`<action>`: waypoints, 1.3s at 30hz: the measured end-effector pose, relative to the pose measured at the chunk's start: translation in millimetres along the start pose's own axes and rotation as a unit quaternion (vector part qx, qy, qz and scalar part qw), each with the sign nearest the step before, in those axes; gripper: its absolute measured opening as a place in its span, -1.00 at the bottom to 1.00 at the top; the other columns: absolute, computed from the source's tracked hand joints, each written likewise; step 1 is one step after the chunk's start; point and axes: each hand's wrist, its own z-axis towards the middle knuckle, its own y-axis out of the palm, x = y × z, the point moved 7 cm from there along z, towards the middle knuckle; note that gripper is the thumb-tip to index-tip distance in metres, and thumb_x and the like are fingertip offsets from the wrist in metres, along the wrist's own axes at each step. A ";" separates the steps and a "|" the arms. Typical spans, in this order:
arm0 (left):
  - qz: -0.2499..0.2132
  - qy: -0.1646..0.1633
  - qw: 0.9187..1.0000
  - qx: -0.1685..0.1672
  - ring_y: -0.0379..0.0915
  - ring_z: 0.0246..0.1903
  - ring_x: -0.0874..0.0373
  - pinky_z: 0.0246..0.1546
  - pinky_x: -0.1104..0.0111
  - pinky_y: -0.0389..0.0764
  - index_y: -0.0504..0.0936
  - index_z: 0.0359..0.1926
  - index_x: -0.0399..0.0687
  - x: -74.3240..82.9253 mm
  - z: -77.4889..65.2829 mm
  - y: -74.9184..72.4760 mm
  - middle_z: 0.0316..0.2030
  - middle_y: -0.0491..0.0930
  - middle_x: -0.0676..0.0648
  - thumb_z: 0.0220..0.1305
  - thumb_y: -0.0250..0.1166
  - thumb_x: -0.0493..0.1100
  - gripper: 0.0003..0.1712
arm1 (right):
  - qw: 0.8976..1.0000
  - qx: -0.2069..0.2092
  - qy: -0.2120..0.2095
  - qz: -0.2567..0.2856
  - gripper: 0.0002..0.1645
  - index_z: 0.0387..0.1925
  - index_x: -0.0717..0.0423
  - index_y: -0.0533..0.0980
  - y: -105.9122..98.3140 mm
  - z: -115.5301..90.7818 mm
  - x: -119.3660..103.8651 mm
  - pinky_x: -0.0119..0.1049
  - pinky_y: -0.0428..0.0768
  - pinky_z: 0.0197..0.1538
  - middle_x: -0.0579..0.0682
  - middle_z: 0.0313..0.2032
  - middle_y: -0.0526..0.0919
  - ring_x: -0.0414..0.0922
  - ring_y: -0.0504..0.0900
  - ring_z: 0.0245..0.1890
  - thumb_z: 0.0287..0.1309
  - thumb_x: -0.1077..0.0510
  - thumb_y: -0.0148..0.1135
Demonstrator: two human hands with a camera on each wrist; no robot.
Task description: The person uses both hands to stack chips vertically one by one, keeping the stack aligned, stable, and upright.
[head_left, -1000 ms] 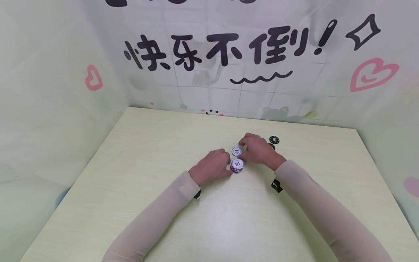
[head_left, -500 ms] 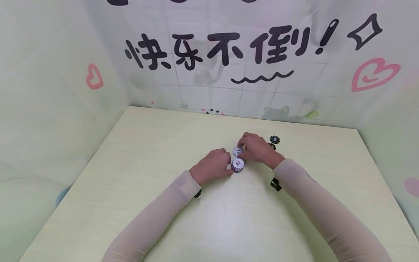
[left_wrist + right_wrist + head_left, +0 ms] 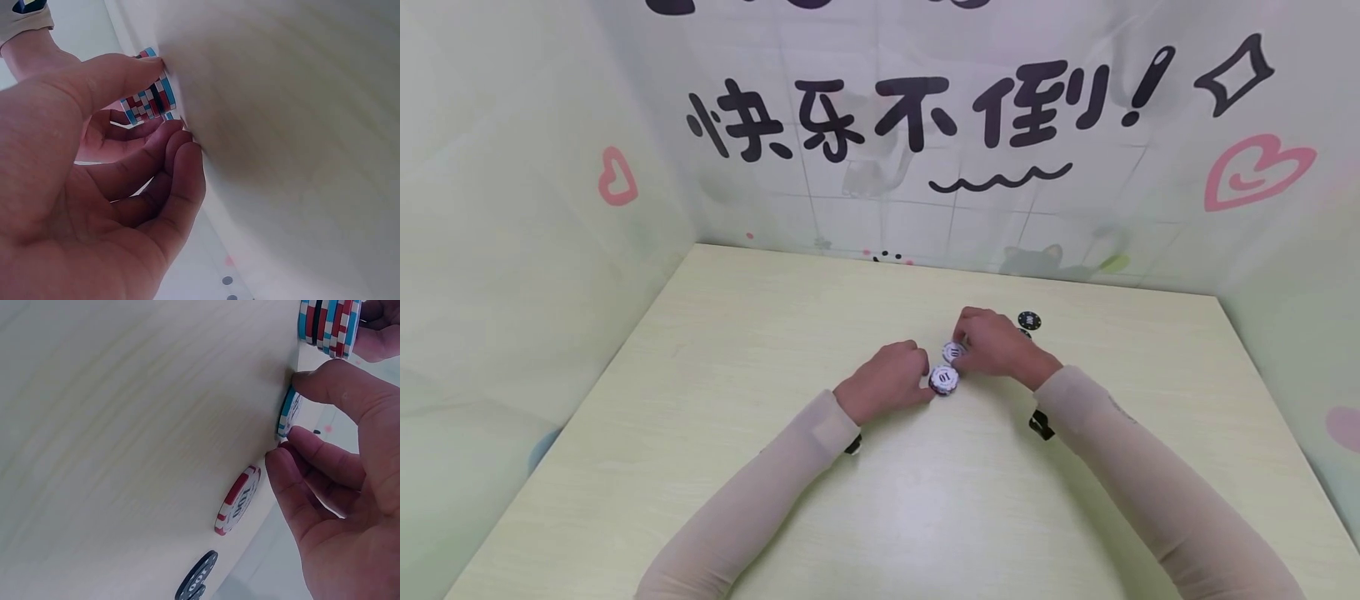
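Note:
A short stack of poker chips [image 3: 943, 380], white with a 10 on top, stands on the table; red, blue and black edges show in the right wrist view. My left hand [image 3: 887, 382] holds it from the left side, thumb [image 3: 140, 70] and curled fingers at its edge. Just behind the stack, my right hand [image 3: 996, 343] pinches a single blue-edged poker chip [image 3: 290, 412] between thumb and fingertips. That chip lies almost flat on the table, partly covered by the fingers in the head view.
A red-edged chip [image 3: 239, 501] lies beside my right hand, hidden from the head view. Two black chips lie beyond the hand, the farther black chip [image 3: 1029, 320] fully visible. A printed cloth wall [image 3: 880, 225] borders the pale table [image 3: 775, 333].
My right hand has shifted slightly to the right and nearer, and the blue-edged chip has slid right with it. The left hand and the stack stay in place.

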 end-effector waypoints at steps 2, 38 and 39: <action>-0.002 -0.002 1.000 -0.001 0.39 -0.41 0.19 -0.37 0.41 0.45 0.69 -0.34 -0.12 0.0 0.0 0.0 -0.42 0.51 0.04 0.16 0.40 -0.03 -0.76 | 1.000 -0.001 0.001 0.004 -0.66 -0.21 0.14 0.65 0.3 -2.0 1.5 -0.22 0.52 -0.14 -0.06 -0.17 0.53 -0.10 0.51 -0.27 0.01 0.02 0.43; -0.002 0.006 1.000 0.014 0.40 -0.41 0.19 -0.37 0.40 0.45 0.71 -0.31 -0.16 0.4 -1.3 -2.6 -0.43 0.52 0.03 0.17 0.41 -0.01 -0.72 | 0.992 0.105 -0.051 0.042 -0.69 -0.23 0.11 0.64 -7.1 -46.5 7.3 -0.30 0.56 -0.22 -0.14 -0.35 0.63 -0.21 0.57 -0.36 -0.06 0.08 0.41; -0.003 0.006 1.000 0.014 0.40 -0.41 0.19 -0.36 0.40 0.45 0.71 -0.31 -0.17 0.4 -1.3 -2.6 -0.43 0.52 0.03 0.17 0.41 -0.01 -0.72 | 0.992 0.107 -0.052 0.043 -0.69 -0.23 0.11 0.64 -7.5 -47.0 6.7 -0.31 0.56 -0.23 -0.14 -0.35 0.63 -0.22 0.58 -0.36 -0.06 0.07 0.41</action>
